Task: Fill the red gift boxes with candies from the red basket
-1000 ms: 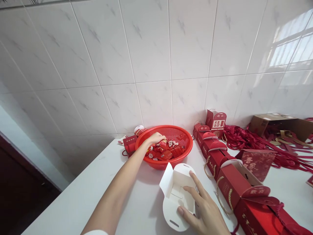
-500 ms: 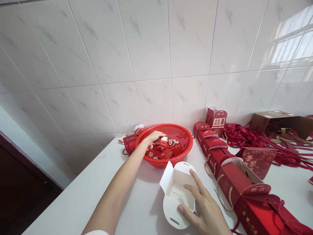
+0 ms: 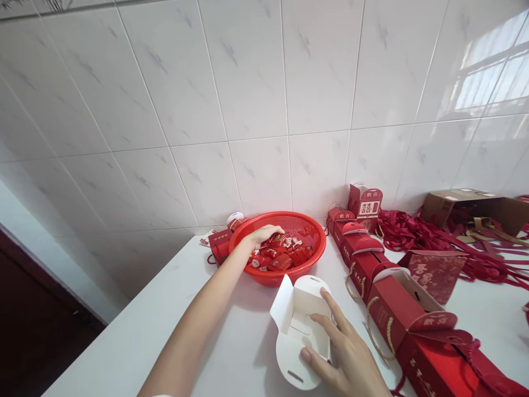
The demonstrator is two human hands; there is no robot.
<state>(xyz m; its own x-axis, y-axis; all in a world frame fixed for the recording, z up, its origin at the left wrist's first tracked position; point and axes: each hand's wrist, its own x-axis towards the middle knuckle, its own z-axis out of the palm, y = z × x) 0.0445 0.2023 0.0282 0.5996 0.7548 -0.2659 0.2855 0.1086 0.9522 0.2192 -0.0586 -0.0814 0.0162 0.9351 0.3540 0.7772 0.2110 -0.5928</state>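
Observation:
A red plastic basket (image 3: 318, 253) holds a pile of small red-wrapped packets (image 3: 283, 261). Inside it, at the left of the pile, my left hand (image 3: 264, 236) reaches down with its fingers curled among the packets; what they hold is too small to make out. In front of the basket stands an open box (image 3: 303, 314), white inside, with its flaps spread and nothing in it. My right hand (image 3: 341, 342) rests on the box's right side, its fingers wrapped over the edge and the thumb on the near flap.
A row of red boxes (image 3: 384, 286) with rope handles runs down the right. Beyond it are red ribbons (image 3: 409, 231), a cardboard box (image 3: 438, 207) and a patterned red box (image 3: 438, 270). Another red box (image 3: 219, 242) lies left of the basket. A tiled wall backs the white table (image 3: 173, 286).
My left hand has shifted slightly to the right within the basket, and its fingers have curled into the packets. A shiny packet near its fingertips is no longer seen. My right hand stays on the box.

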